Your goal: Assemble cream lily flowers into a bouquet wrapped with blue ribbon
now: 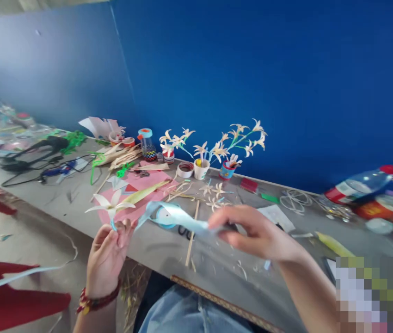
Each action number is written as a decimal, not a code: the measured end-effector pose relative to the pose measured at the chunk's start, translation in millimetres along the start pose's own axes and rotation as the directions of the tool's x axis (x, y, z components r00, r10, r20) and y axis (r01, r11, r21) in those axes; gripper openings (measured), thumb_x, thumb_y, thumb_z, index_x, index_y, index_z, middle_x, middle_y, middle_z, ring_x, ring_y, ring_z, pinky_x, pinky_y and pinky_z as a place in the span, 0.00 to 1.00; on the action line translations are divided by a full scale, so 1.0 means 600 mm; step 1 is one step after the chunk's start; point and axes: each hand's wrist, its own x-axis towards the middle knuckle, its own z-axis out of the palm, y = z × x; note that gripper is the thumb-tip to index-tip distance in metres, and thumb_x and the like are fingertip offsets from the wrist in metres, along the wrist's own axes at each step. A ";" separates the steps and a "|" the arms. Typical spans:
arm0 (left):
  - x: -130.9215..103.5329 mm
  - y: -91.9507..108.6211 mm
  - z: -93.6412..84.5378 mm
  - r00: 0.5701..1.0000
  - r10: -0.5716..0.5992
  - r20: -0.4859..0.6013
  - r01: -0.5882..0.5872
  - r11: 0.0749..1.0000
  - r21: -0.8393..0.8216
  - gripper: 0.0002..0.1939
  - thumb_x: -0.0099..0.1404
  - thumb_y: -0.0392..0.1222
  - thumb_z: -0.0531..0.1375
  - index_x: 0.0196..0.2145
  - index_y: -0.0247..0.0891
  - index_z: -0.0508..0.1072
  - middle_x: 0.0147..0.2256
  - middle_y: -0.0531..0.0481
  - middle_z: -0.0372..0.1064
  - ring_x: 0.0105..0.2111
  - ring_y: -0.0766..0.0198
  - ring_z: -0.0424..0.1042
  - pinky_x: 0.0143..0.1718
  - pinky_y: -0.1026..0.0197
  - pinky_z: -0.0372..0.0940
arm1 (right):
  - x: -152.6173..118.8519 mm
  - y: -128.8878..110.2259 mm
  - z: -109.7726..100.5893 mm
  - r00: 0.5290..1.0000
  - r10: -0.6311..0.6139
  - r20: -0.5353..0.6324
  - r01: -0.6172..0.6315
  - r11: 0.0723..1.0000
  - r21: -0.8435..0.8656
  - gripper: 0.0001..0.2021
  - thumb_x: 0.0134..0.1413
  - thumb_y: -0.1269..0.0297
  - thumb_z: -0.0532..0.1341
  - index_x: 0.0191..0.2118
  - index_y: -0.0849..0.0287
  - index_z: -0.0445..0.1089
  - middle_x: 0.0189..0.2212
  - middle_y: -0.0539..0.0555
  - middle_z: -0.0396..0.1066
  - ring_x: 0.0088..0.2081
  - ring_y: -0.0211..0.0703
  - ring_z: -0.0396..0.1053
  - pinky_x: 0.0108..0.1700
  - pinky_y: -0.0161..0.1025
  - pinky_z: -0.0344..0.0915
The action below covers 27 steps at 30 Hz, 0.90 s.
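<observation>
Pinched in the fingers of my left hand is the stem of a white handmade flower, its long petals spread open above the fingertips. A pale blue ribbon stretches over the table from my left fingers to my right hand, whose thumb and fingers are closed on it. The right hand is slightly blurred. Behind the ribbon lies a blue-rimmed roll, partly covered by it. Black scissor handles and a thin wooden stick are close by.
Finished flower sprays stand in a white cup and nearby containers along the blue wall. Pink paper and corn husks lie left of centre. Plastic bottles lie at the right. Red stools stand at the lower left.
</observation>
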 end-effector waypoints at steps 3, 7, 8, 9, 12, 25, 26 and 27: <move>0.007 -0.021 0.029 0.994 -0.040 0.101 0.040 0.999 -0.004 0.14 0.55 0.44 0.72 0.22 0.40 0.72 0.17 0.58 0.60 0.30 0.65 0.69 0.55 0.48 0.68 | -0.131 0.023 0.000 0.948 0.235 -0.213 -0.229 0.972 0.054 0.09 0.52 0.71 0.64 0.35 0.53 0.81 0.27 0.51 0.78 0.25 0.42 0.73 0.25 0.33 0.64; 0.011 -0.041 0.052 0.982 -0.086 0.167 0.087 0.996 0.003 0.15 0.55 0.43 0.72 0.21 0.40 0.71 0.17 0.58 0.60 0.31 0.64 0.70 0.55 0.48 0.68 | -0.262 0.097 0.023 0.706 0.584 -0.402 -0.584 0.800 0.137 0.14 0.47 0.61 0.69 0.42 0.53 0.80 0.29 0.54 0.79 0.26 0.47 0.74 0.27 0.40 0.70; 0.011 -0.044 0.055 0.980 -0.099 0.175 0.100 0.995 0.005 0.15 0.55 0.43 0.73 0.21 0.40 0.71 0.17 0.57 0.61 0.31 0.64 0.70 0.55 0.48 0.68 | -0.280 0.112 0.032 0.671 0.559 -0.487 -0.620 0.784 0.045 0.16 0.44 0.60 0.70 0.43 0.52 0.80 0.31 0.55 0.80 0.29 0.51 0.76 0.31 0.42 0.71; 0.010 -0.046 0.057 0.977 -0.111 0.181 0.111 0.994 0.010 0.15 0.55 0.43 0.73 0.21 0.39 0.71 0.17 0.57 0.61 0.31 0.64 0.70 0.55 0.47 0.67 | -0.289 0.122 0.042 0.660 0.483 -0.575 -0.631 0.772 -0.075 0.17 0.45 0.59 0.70 0.44 0.51 0.79 0.35 0.56 0.80 0.35 0.54 0.77 0.35 0.44 0.72; 0.000 -0.050 0.062 0.975 -0.129 0.179 0.125 0.992 0.033 0.16 0.55 0.44 0.73 0.21 0.39 0.70 0.18 0.57 0.62 0.32 0.64 0.71 0.55 0.47 0.67 | -0.260 0.126 0.088 0.753 0.251 -0.608 -0.546 0.753 -0.367 0.11 0.57 0.58 0.63 0.45 0.51 0.76 0.45 0.59 0.78 0.47 0.56 0.74 0.47 0.49 0.69; -0.045 -0.045 0.057 0.989 -0.144 0.026 0.138 0.978 0.158 0.11 0.55 0.45 0.73 0.27 0.39 0.76 0.18 0.58 0.65 0.27 0.68 0.69 0.46 0.58 0.70 | 0.011 0.162 0.249 0.889 0.357 -0.287 -0.433 0.858 -0.275 0.07 0.54 0.67 0.65 0.27 0.58 0.69 0.30 0.53 0.74 0.37 0.48 0.73 0.41 0.39 0.63; -0.045 -0.050 0.061 0.987 -0.158 0.026 0.152 0.974 0.167 0.11 0.55 0.45 0.72 0.27 0.39 0.76 0.19 0.57 0.65 0.27 0.68 0.69 0.44 0.59 0.70 | 0.005 0.158 0.243 0.889 0.353 -0.292 -0.426 0.871 -0.246 0.05 0.56 0.68 0.63 0.29 0.57 0.69 0.31 0.52 0.75 0.36 0.46 0.73 0.40 0.38 0.64; -0.045 -0.057 0.068 0.984 -0.176 0.034 0.167 0.970 0.177 0.11 0.56 0.46 0.72 0.28 0.39 0.76 0.20 0.57 0.65 0.27 0.67 0.69 0.42 0.60 0.70 | -0.003 0.151 0.234 0.885 0.350 -0.306 -0.418 0.887 -0.195 0.04 0.59 0.67 0.60 0.32 0.57 0.70 0.31 0.51 0.75 0.35 0.44 0.74 0.38 0.36 0.64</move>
